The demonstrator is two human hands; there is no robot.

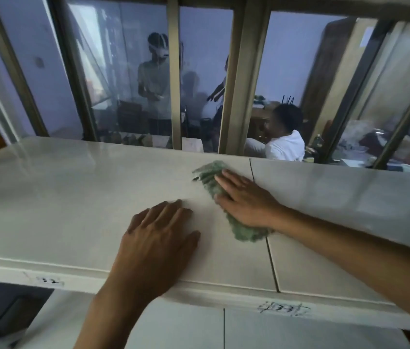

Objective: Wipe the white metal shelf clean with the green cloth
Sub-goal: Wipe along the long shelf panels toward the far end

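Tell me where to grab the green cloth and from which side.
Pinch the bunched far end of the green cloth, coming from above on its left. That end lies bare beyond the right hand, which presses flat on the middle; the rest is covered.

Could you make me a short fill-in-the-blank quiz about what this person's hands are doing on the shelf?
1. The right hand presses flat on the ____ cloth.
2. The left hand lies flat on the bare ____.
3. The cloth sits to the ____ of the left hand.
4. The left hand holds ____.

Missing words: green; shelf; right; nothing
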